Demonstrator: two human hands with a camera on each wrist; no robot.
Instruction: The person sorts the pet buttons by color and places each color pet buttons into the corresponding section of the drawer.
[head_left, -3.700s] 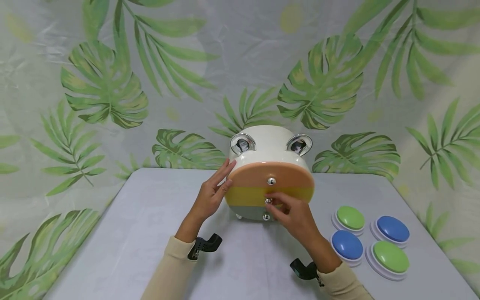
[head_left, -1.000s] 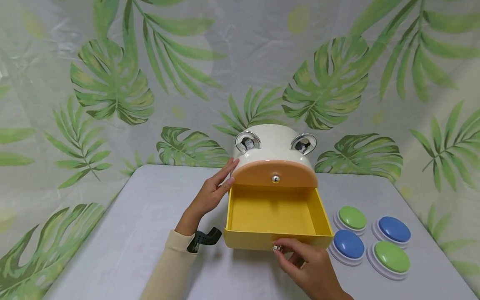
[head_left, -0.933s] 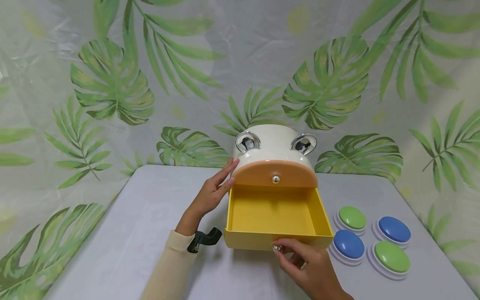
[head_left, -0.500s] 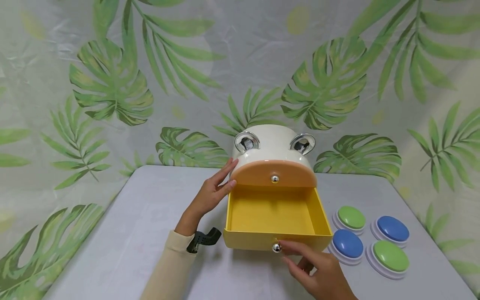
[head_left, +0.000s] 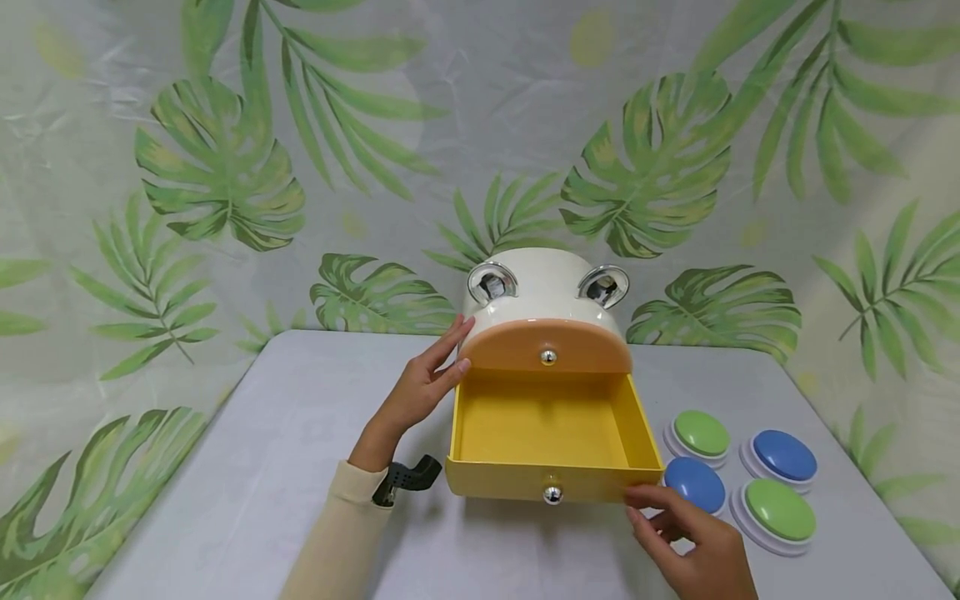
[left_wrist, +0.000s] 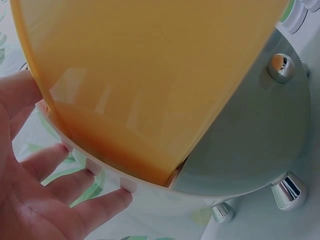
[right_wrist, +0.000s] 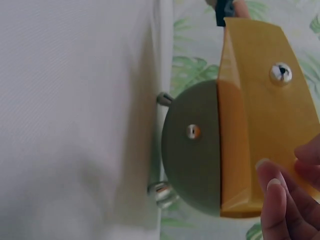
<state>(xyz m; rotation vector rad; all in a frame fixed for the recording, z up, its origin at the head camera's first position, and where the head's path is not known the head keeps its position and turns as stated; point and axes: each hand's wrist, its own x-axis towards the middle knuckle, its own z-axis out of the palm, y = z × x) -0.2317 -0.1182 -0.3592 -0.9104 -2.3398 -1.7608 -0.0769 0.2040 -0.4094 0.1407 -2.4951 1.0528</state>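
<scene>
A white rounded drawer box with two silver ear-like rings stands on the table. Its yellow drawer is pulled far out, with nothing inside. A silver knob sits on the yellow front. Above is the closed orange drawer; the grey-green lower drawer is closed too. My left hand rests against the box's left side, fingers extended. At the right end of the yellow front is my right hand, fingers loosely bent and holding nothing; whether the fingertips touch the front I cannot tell.
Several round push buttons lie on the table's right: a green one, a blue one, another green one, and a blue one partly behind my right hand. A leaf-patterned cloth hangs behind the white table.
The yellow drawer came out from the box, pulled by its knob in my right hand. That hand then let go and moved right along the drawer front. My left hand stayed at the box's side.
</scene>
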